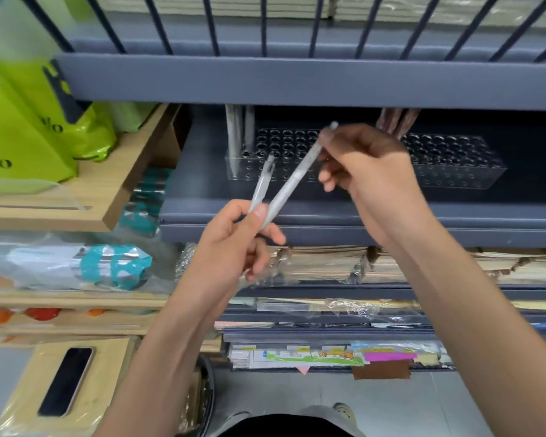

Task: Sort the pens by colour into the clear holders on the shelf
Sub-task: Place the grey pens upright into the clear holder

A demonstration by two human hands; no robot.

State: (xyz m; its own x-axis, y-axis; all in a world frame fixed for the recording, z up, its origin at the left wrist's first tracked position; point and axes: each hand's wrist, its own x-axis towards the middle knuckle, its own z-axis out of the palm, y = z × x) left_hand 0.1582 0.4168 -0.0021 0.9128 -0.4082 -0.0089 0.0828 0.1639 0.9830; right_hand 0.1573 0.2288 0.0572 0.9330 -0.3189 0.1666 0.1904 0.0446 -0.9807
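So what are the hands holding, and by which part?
The left hand pinches two pale grey plastic pens by their lower ends: the left pen and the right pen. The right hand also grips the right pen near its top.

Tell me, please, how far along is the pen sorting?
Done: some pale pens stand in the left holder, some brownish pens in the right holder. In hand: the left hand holds a white pen, the right hand grips a second white pen. Left: both await a hole; most holes stand empty.
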